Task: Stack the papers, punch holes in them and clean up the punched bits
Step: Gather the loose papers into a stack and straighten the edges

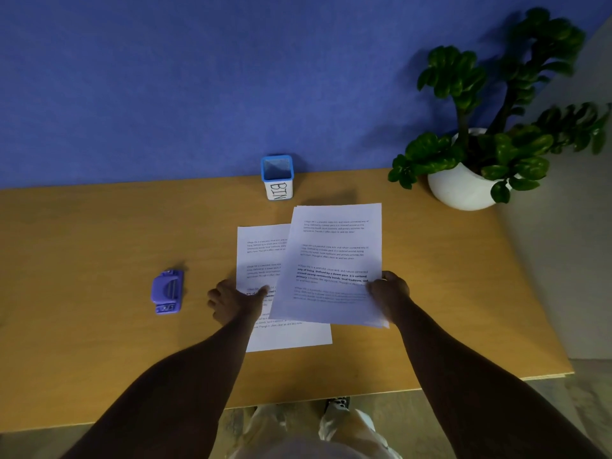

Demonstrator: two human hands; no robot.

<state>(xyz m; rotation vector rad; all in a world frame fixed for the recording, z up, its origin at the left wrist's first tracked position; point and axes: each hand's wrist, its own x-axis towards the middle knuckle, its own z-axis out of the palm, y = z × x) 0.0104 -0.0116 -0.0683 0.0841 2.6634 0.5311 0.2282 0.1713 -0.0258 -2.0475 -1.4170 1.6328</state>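
Two hands, the left hand (231,301) and the right hand (387,289), work over one wooden table (99,342) holding what appear to be two printed sheets: an upper sheet (331,260) and a lower sheet (261,260). Also present: one purple hole punch (167,292), one small bin (277,177), one potted plant (480,154).
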